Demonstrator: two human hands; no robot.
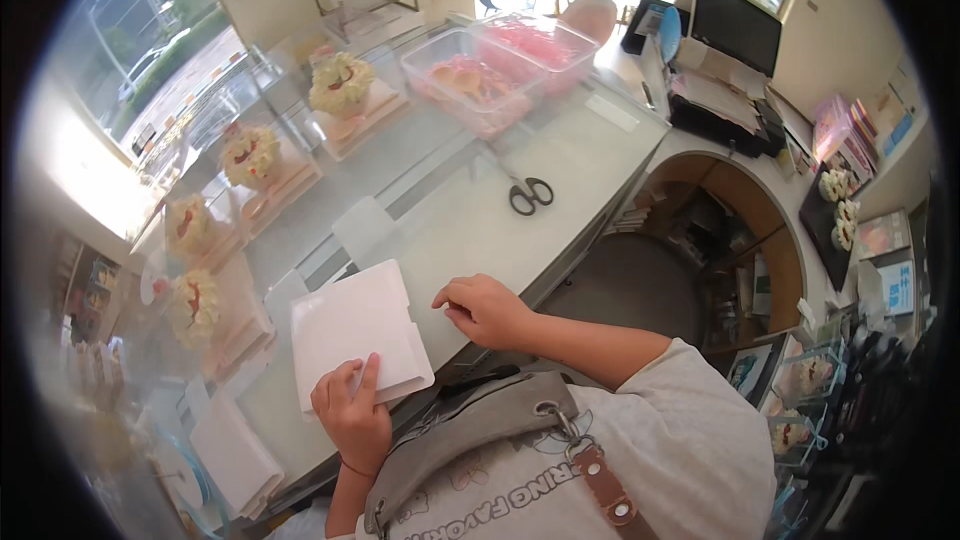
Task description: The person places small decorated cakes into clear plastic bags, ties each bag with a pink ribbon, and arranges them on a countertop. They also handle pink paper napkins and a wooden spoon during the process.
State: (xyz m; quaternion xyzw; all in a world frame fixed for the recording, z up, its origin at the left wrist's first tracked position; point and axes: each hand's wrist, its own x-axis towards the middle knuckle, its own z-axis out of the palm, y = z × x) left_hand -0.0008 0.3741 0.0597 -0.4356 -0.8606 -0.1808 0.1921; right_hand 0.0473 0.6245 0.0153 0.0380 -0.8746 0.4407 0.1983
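Observation:
A flat, pale pinkish-white folded card (355, 330), with notched edges, lies at the front of the glass-topped counter. My left hand (352, 418) rests on its near edge, fingers stretched over the surface. Just to the right of the card, my right hand (485, 312) hovers with its fingers curled in; nothing shows in them. Black-handled scissors (531, 196) lie farther back on the counter.
Clear tubs (475, 90) of pink shredded filler stand at the back. Along the left are several cream flower-like pieces (340, 83) on pale card bases. More folded cards (235, 455) and a blue ribbon roll (185, 470) sit at lower left. A monitor (737, 25) stands far right.

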